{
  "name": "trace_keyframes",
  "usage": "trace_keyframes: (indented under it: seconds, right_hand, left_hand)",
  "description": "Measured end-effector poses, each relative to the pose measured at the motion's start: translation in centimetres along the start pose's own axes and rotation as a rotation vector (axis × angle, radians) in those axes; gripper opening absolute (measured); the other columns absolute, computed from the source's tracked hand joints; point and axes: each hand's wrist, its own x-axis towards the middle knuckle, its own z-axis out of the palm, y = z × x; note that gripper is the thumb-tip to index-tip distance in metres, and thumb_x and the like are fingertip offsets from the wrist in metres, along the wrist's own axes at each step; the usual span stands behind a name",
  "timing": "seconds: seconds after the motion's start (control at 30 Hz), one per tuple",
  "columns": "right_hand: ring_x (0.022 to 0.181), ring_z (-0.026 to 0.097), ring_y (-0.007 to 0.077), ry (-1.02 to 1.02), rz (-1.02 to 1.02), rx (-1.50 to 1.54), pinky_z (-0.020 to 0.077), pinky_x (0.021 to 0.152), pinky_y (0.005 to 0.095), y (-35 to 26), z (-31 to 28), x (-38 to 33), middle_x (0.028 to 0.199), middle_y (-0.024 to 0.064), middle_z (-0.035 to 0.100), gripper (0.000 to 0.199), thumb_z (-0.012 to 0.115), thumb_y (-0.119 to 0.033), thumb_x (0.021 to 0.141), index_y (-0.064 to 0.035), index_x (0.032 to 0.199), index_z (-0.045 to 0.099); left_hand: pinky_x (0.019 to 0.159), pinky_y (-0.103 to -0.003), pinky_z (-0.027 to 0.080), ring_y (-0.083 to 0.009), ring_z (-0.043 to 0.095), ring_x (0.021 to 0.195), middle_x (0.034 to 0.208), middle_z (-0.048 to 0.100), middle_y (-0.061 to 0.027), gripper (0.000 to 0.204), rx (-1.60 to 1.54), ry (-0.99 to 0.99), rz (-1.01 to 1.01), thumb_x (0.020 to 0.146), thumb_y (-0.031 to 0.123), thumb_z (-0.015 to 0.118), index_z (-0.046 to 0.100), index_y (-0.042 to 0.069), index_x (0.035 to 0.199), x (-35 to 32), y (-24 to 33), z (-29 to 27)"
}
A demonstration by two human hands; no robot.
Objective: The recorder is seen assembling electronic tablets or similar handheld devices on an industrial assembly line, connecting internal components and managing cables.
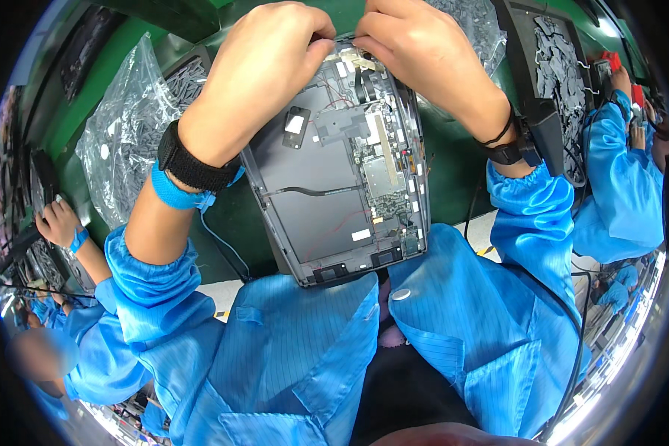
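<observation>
Starting at the left, a clear bag (123,126) of small dark parts is seen on the green bench (453,178). The left hand (264,63) is curled, fingertips pressed on the far edge of the opened tablet (342,178) — its long axis running away from the body. The right hand (416,48) pinches something small there; a tray (561,67) holds grey pieces.

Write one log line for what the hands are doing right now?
left hand: fingertips on far edge of opened tablet | right hand: pinching at same edge | tablet: tilted, circuit side up | bench: green | plastic bag: left
</observation>
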Motion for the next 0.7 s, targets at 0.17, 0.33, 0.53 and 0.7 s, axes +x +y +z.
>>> trace_keyframes:
  seconds: [0.17, 0.33, 0.53, 0.7]
  right_hand:
    - [0.079, 0.059, 0.0292, 0.029, -0.029, -0.054, 0.0502, 0.066, 0.0388, -0.3, 0.5, 0.5, 0.083, 0.0081, 0.054, 0.008, 0.066, -0.007, 0.075, -0.0045, 0.076, 0.058]
    - [0.075, 0.065, 0.0324, -0.110, 0.026, 0.048, 0.0529, 0.066, 0.0401, 0.9, 1.1, 0.5, 0.077, 0.0123, 0.060, 0.009, 0.065, -0.008, 0.075, -0.0028, 0.073, 0.058]
    - [0.074, 0.062, 0.0301, -0.364, 0.009, 0.112, 0.0505, 0.068, 0.0391, 1.5, -1.4, 2.3, 0.074, 0.0118, 0.059, 0.005, 0.063, -0.009, 0.078, -0.0038, 0.076, 0.061]
    - [0.072, 0.063, 0.0308, -0.247, -0.132, 0.003, 0.0518, 0.067, 0.0394, 2.0, -0.1, 1.5, 0.071, 0.0121, 0.059, 0.006, 0.064, -0.008, 0.077, -0.0026, 0.076, 0.062]
  left_hand:
    - [0.074, -0.040, 0.051, -0.0346, 0.065, 0.081, 0.085, 0.068, -0.0162, 0.015, 0.058, -0.024, 0.027, 0.080, 0.011, 0.069, 0.071, -0.001, 0.088, 0.5, -0.5, 0.7]
    - [0.071, -0.042, 0.051, -0.0340, 0.063, 0.079, 0.078, 0.064, -0.0143, 0.011, 0.154, 0.017, 0.109, 0.079, 0.012, 0.069, 0.069, 0.001, 0.082, 0.5, -0.1, 0.8]
    - [0.071, -0.042, 0.050, -0.0341, 0.063, 0.078, 0.077, 0.063, -0.0145, 0.011, 0.193, 0.014, 0.133, 0.080, 0.011, 0.068, 0.068, 0.000, 0.081, 0.6, -0.1, 0.9]
    - [0.070, -0.043, 0.051, -0.0343, 0.062, 0.075, 0.072, 0.061, -0.0153, 0.012, 0.161, 0.088, 0.168, 0.079, 0.010, 0.067, 0.064, 0.000, 0.073, 0.0, -1.0, 1.7]
